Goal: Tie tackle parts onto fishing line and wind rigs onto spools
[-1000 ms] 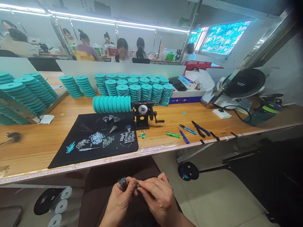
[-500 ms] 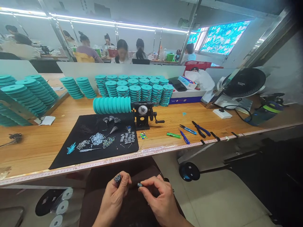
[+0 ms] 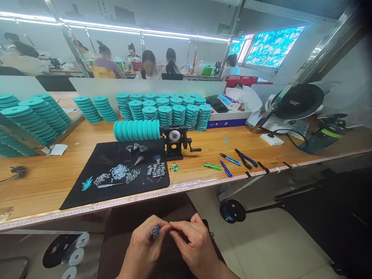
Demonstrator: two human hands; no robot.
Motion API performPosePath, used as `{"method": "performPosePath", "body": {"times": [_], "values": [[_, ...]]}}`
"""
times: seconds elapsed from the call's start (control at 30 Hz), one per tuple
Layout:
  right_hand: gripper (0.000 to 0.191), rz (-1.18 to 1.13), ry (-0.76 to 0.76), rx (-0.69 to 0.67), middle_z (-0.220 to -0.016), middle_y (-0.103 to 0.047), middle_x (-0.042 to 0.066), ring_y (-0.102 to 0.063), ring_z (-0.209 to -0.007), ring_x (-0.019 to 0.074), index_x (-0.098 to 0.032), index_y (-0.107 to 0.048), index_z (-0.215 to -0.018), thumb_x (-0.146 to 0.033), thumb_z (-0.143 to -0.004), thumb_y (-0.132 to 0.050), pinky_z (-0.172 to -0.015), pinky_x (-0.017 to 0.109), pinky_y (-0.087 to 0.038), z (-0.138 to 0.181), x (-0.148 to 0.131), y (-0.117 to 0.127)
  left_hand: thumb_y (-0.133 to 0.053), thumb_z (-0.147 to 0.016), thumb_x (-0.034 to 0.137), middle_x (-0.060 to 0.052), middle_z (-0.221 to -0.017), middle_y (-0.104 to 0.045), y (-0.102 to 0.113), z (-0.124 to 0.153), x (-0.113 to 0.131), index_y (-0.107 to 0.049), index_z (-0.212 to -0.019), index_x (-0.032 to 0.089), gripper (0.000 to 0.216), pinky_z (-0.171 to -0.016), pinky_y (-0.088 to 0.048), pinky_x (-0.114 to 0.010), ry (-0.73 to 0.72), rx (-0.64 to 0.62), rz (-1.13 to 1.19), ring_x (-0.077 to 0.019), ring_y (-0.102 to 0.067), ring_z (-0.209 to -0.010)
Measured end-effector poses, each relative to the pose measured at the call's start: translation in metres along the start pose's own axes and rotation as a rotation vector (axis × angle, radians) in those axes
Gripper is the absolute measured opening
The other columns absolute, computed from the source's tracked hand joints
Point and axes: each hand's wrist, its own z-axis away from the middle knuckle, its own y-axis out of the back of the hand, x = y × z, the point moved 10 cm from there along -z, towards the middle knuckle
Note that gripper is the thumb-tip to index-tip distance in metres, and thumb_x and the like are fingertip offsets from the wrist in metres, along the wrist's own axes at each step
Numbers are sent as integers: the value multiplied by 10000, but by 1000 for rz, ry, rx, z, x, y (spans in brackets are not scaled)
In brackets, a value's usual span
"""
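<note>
Below the table edge, over my lap, my left hand (image 3: 143,248) is closed on a small cluster of dark grey-blue beads (image 3: 155,231) held between thumb and fingers. My right hand (image 3: 193,246) is pinched at the fingertips, which meet the left hand's fingertips right beside the cluster; what the pinch holds is too small to name. On the table above lies a black mat (image 3: 116,172) with little heaps of beads, pins and small grey pieces.
A black hand-crank counter (image 3: 176,141) with a row of teal spools (image 3: 136,130) stands behind the mat. Stacks of teal spools (image 3: 162,110) fill the back. Blue pliers (image 3: 245,158), snips and a green tool lie right. A black fan (image 3: 299,101) stands far right. Other people sit at benches beyond.
Half a second ago my hands were apart, the right pinching a single bead. Now the right fingertips have come back against the left hand's cluster.
</note>
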Motion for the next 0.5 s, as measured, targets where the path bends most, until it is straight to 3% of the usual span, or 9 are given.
{"method": "performPosePath", "body": {"times": [0.13, 0.3, 0.4, 0.5], "values": [[130, -19, -164, -82, -785, -752, -35, -611, -631, 145, -222, -699, -878, -113, -835, -646, -669, 299, -341, -1, 12, -6, -495, -920, 226, -16, -784, -564, 0, 2, 5, -583, -798, 232, 151, -630, -427, -237, -105, 51, -86, -159, -561, -652], [68, -71, -395, -195, -708, -699, -26, -581, -646, 154, -216, -685, -843, -167, -820, -642, -713, 284, -389, 2, 29, -12, -400, -975, 345, 36, -692, -420, 4, -3, -8, -449, -749, 225, 260, -576, -365, -232, 54, 62, 87, -142, -418, -613], [98, -208, -445, -238, -774, -684, -7, -587, -659, 145, -198, -651, -890, -156, -824, -591, -668, 256, -416, 2, 31, -18, -382, -972, 430, 60, -647, -314, 1, -5, -14, -412, -719, 222, 330, -517, -308, -227, 145, 28, 229, -127, -314, -571], [84, -391, -480, -271, -784, -674, 14, -599, -698, 151, -182, -625, -838, -204, -867, -550, -623, 232, -423, 2, 32, -25, -409, -953, 471, 65, -638, -303, -3, -5, -14, -414, -712, 213, 353, -515, -303, -225, 179, -8, 314, -119, -293, -568]]}}
